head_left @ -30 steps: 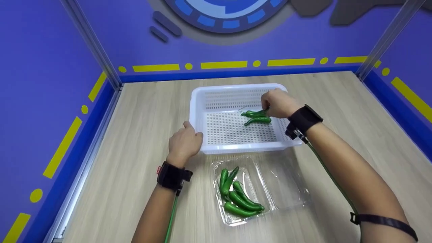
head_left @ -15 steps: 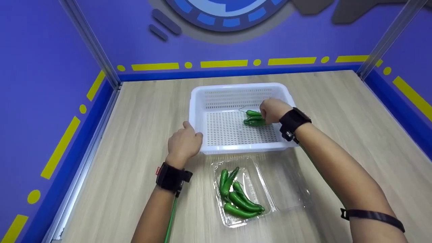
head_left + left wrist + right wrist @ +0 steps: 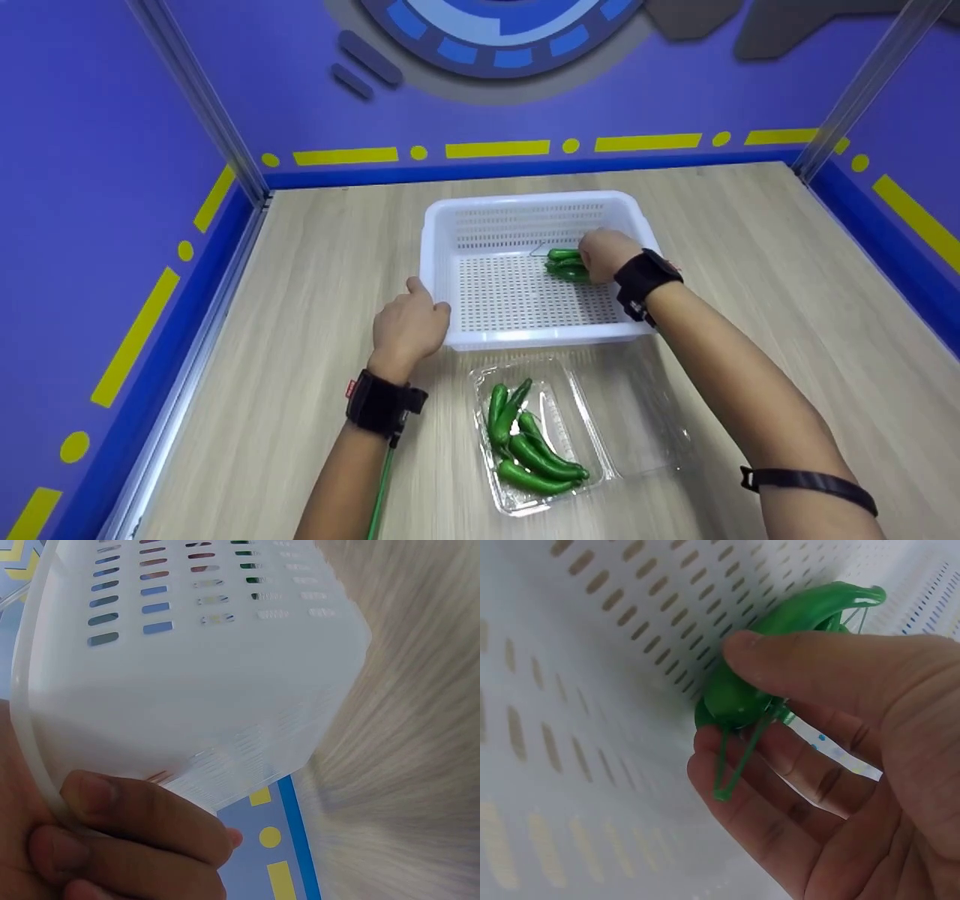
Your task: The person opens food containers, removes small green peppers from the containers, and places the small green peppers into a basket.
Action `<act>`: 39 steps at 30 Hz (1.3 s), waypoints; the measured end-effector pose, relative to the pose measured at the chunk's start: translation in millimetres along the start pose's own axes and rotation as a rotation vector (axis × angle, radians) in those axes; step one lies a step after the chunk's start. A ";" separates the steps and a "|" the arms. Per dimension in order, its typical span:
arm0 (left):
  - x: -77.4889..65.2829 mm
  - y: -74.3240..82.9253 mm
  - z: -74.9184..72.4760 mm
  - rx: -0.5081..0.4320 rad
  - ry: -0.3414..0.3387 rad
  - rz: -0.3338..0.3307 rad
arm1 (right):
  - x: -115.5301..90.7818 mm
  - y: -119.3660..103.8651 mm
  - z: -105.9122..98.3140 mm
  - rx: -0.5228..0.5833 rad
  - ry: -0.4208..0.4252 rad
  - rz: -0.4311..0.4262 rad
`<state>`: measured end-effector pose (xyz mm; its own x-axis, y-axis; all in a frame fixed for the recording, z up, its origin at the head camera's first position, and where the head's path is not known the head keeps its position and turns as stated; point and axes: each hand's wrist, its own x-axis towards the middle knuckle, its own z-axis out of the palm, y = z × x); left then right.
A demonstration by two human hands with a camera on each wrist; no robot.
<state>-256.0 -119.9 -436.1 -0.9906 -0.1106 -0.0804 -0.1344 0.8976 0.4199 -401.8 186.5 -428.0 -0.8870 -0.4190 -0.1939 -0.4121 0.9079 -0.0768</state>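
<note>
My left hand (image 3: pixel 411 322) grips the left rim of a white perforated plastic basket (image 3: pixel 540 334). In the left wrist view its curled fingers (image 3: pixel 150 821) lie against the basket's outer side. Inside the basket, towards its right end, my right hand (image 3: pixel 609 256) holds green chili peppers (image 3: pixel 564 267) close to the bottom. The right wrist view has the thumb pressed on top of a glossy green pepper (image 3: pixel 802 615), with the fingers curled beneath. My palm and fingers partly hide the bunch, so how many I hold is unclear.
In front of the basket lies an opened clear plastic clamshell box (image 3: pixel 491 491), its lid (image 3: pixel 637 420) folded out to the right. Several green peppers (image 3: pixel 536 457) rest in its left half. Blue panels (image 3: pixel 465 112) stand around the wooden table (image 3: pixel 330 247).
My right hand has shifted slightly forward towards me and down inside the basket, and the peppers there lie closer together. My left hand stays on the rim.
</note>
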 end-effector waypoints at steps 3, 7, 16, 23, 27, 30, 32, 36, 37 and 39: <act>0.0 -0.4 0.3 -0.001 -0.002 -0.007 | 0.3 -0.6 0.4 0.011 -0.010 0.022; 0.8 -0.2 0.4 -0.002 0.003 -0.005 | 0.7 -1.6 0.1 0.016 -0.016 0.036; 3.2 -0.8 -1.1 -0.011 0.009 -0.010 | 3.8 -2.3 -0.9 -0.002 -0.021 0.059; 2.9 -2.4 0.4 -0.012 0.008 -0.006 | 5.6 -1.8 1.8 -0.029 -0.029 0.053; 1.5 -3.9 1.0 -0.006 0.022 -0.011 | 6.1 -2.6 2.6 -0.033 -0.004 0.036; 0.5 -4.2 1.1 -0.002 0.033 -0.013 | 6.5 -3.7 2.8 -0.037 -0.011 0.045; 0.0 -3.5 1.0 -0.002 0.036 -0.012 | 6.1 -4.1 2.7 -0.032 -0.020 0.055; 0.4 -1.7 0.9 -0.001 0.038 -0.008 | 3.5 -4.1 2.1 -0.018 -0.021 0.060; 0.6 -1.4 1.1 -0.002 0.038 -0.007 | 2.3 -4.6 1.4 -0.018 -0.020 0.062; 1.1 -1.2 1.8 -0.002 0.040 -0.004 | 0.4 -5.2 0.8 -0.021 -0.015 0.063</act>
<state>-256.8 -120.4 -438.4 -0.9903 -0.1315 -0.0457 -0.1384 0.8960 0.4219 -399.9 181.6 -428.4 -0.9081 -0.3608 -0.2127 -0.3602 0.9319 -0.0431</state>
